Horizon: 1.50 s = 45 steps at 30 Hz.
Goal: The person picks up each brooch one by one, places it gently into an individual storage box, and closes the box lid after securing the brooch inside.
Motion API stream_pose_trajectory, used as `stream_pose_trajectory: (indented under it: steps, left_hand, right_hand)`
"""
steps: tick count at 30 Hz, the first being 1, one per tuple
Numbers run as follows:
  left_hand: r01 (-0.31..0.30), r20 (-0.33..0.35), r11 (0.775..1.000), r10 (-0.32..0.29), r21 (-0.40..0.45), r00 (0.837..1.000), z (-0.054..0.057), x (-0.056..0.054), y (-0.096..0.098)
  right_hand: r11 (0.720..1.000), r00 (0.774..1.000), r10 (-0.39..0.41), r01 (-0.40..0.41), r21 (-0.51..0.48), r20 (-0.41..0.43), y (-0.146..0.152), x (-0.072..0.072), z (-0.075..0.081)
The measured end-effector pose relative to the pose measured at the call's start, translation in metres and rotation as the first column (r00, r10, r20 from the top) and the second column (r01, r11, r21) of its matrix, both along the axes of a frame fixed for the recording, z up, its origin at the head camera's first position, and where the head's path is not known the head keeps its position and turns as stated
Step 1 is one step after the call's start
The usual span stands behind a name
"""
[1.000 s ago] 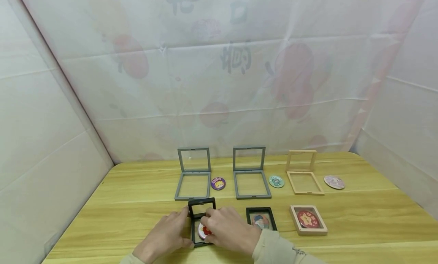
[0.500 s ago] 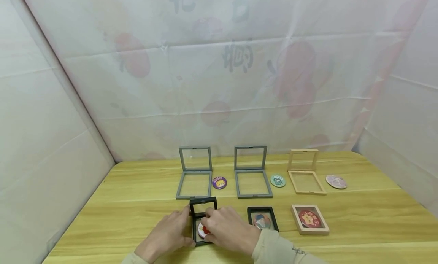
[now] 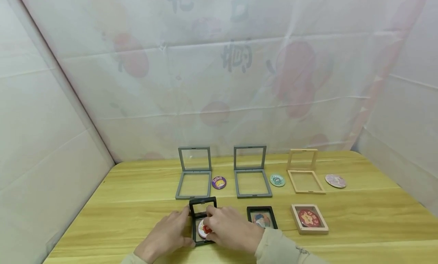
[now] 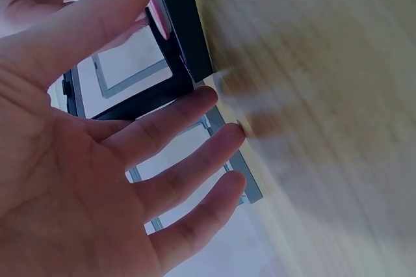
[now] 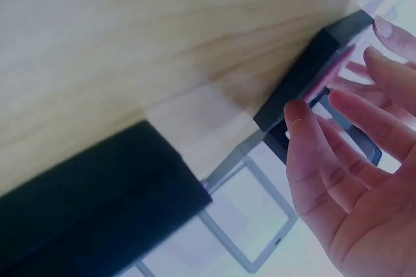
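Wood-toned bench (image 3: 137, 203): round badge (image 3: 202, 229) sits within the raised-lid black frame (image 3: 202, 200), near side. Right hand (image 3: 232, 228) pinches its right edge; left hand (image 3: 167, 233), fingers spread, touches frame. Badge presumably light, stiff, slick-faced; best held by rim.

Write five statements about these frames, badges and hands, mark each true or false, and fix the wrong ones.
1. The right hand has its fingers at the red-and-white badge. True.
2. The purple badge lies inside a grey frame. False: the purple badge lies on the table, between the two grey frames.
3. The closed beige frame contains a red badge. True.
4. Both black frames stand open. False: only the open black frame at the hands does; the other black frame is closed.
5. The left hand holds the green badge. False: the left hand is at the open black frame.
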<state>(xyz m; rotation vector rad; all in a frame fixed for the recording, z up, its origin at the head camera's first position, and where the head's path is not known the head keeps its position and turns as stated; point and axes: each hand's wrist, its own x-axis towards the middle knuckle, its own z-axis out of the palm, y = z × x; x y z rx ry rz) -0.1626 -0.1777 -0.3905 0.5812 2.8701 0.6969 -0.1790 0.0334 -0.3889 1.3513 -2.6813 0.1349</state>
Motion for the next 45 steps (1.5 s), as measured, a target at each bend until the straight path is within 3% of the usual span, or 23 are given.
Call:
stream_pose_trajectory:
  steps: [7, 14, 20, 26, 30, 39, 45]
  left_hand:
    - [-0.018, -0.044, 0.997, 0.021, 0.08, 0.999, 0.011, -0.003, -0.006]
    - [-0.008, -0.184, 0.994, 0.029, 0.113, 0.983, 0.016, -0.005, -0.007]
    - [-0.074, -0.183, 0.985, 0.103, 0.155, 0.978, 0.024, -0.007, -0.003]
    - [-0.078, -0.209, 0.98, 0.116, 0.181, 0.971, 0.027, -0.012, 0.001]
    - [-0.059, -0.239, 0.982, 0.101, 0.177, 0.966, 0.027, -0.016, 0.003]
    - [-0.038, -0.22, 0.983, 0.078, 0.178, 0.972, 0.025, -0.016, 0.0]
    - [-0.026, -0.21, 0.984, 0.063, 0.174, 0.976, 0.023, -0.016, -0.001]
  right_hand:
    - [0.993, 0.998, -0.016, 0.024, -0.115, 0.067, 0.015, -0.005, 0.019]
    - [0.976, 0.995, -0.021, 0.043, -0.215, 0.102, 0.028, -0.014, 0.025]
    - [0.944, 0.995, -0.034, 0.061, -0.325, 0.09, 0.032, -0.02, 0.03]
    - [0.903, 0.997, -0.062, 0.072, -0.423, 0.036, 0.029, -0.025, 0.027]
    - [0.903, 0.994, -0.097, 0.109, -0.415, 0.049, 0.026, -0.027, 0.024]
    - [0.92, 0.961, -0.116, 0.2, -0.337, 0.253, 0.017, -0.029, 0.02]
    - [0.912, 0.947, -0.112, 0.218, -0.346, 0.301, 0.016, -0.03, 0.018]
